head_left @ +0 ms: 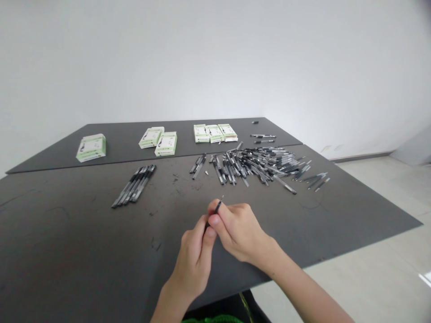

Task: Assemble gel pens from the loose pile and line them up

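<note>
Both hands meet over the front of the dark table, closed round one pen (218, 207). My left hand (194, 255) grips its lower part between thumb and fingers. My right hand (239, 229) pinches it near the upper end, where a thin pale tip points up and away. Most of the pen's body is hidden by the fingers. Beyond the hands lies a big heap of black-and-clear pens (262, 162). To the left, several capped pens (134, 185) lie side by side in a neat row.
Green-and-white boxes (166, 143) stand at the back, with another box (91, 147) far left. A few loose pens (198, 165) and a small pale tip (206, 172) lie left of the heap. Thin refills (316, 179) lie right. The table (84, 251) ends at the right over pale floor.
</note>
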The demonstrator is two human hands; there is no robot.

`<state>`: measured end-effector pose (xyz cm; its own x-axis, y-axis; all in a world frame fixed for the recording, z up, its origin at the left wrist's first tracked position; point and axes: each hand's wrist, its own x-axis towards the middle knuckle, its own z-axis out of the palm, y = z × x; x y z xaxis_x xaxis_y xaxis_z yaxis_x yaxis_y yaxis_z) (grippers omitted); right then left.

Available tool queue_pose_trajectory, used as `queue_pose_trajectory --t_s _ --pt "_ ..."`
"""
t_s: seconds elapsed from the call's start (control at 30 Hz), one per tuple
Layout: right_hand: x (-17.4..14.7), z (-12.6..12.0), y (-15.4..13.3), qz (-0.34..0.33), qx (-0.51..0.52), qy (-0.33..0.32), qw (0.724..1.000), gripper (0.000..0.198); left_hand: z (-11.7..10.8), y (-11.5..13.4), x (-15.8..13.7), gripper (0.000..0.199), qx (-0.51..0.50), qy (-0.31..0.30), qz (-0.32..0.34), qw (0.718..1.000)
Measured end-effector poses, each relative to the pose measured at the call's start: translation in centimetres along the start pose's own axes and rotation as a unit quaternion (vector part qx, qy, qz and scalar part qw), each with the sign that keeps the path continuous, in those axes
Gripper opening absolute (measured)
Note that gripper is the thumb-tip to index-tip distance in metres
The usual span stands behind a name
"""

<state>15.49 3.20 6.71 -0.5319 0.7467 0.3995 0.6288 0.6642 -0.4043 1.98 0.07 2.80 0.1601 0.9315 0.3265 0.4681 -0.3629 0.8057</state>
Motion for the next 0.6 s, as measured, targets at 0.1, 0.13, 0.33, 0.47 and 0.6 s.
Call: queue_pose_trajectory --t_s 0.1,0.13,0.33,0.47,0.6 --pt "-0.1 0.0 0.4 0.01 -0.008 -0.027 1.0 0.042 0.0 0.0 -0.1 0.029 -0.007 -0.012 -0.009 1.0" --pt "-0.2 0.0 0.4 0.016 -0.004 -0.03 0.999 0.044 0.0 -0.1 -0.1 0.029 -0.006 -0.013 -0.011 1.0" --pt "-0.8 -0.6 0.7 0.052 0.074 -0.007 0.996 0.048 -0.3 -0.3 -0.3 0.03 0.019 0.008 -0.032 0.999" --pt "1.2 -0.9 2.4 0.15 -0.023 0.029 0.988 0.035 -0.9 -0.3 -0.2 0.03 0.036 0.021 -0.041 0.998" --pt "5.7 0.7 4.8 0.188 -0.176 -0.071 0.964 0.027 -1.4 -0.4 0.1 0.029 0.063 0.039 -0.054 0.996"
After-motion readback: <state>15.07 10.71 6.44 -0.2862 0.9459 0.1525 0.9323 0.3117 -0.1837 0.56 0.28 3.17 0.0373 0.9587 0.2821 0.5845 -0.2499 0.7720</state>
